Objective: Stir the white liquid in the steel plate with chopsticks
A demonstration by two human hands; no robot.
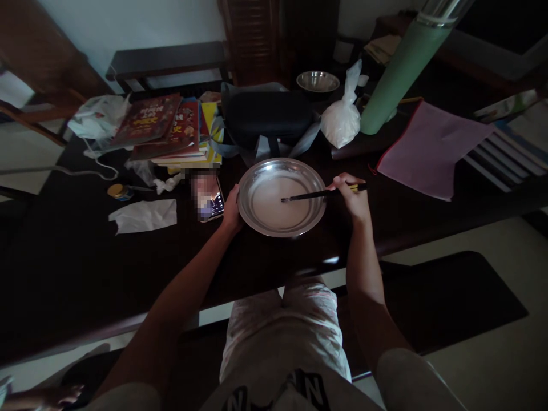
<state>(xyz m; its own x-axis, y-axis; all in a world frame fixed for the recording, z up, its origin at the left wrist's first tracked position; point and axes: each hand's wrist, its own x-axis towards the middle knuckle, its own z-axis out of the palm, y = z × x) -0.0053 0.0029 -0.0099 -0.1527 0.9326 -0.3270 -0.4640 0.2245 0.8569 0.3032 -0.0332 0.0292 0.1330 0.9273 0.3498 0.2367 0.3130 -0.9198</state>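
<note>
A shiny metal bowl (314, 220) stands on the dark table in front of me, with a pale, whitish layer (274, 205) inside; whether it is liquid or powder I cannot tell. My left hand (233, 209) grips the bowl's left side, thumb at the rim, its other fingers mostly hidden. Pinched in my right hand (353, 197) are dark chopsticks (310, 195) with gold-patterned ends. They reach over the right rim, and their tips are in the pale contents near the middle.
Left of the bowl lie a phone (209, 197), a white paper (145, 216), a small jar (120, 191) and stacked books (171, 128). Behind stand a black case (269, 114), a knotted bag of white powder (341, 123), another metal bowl (317, 81) and a green bottle (406, 74). A purple pouch (432, 151) lies right.
</note>
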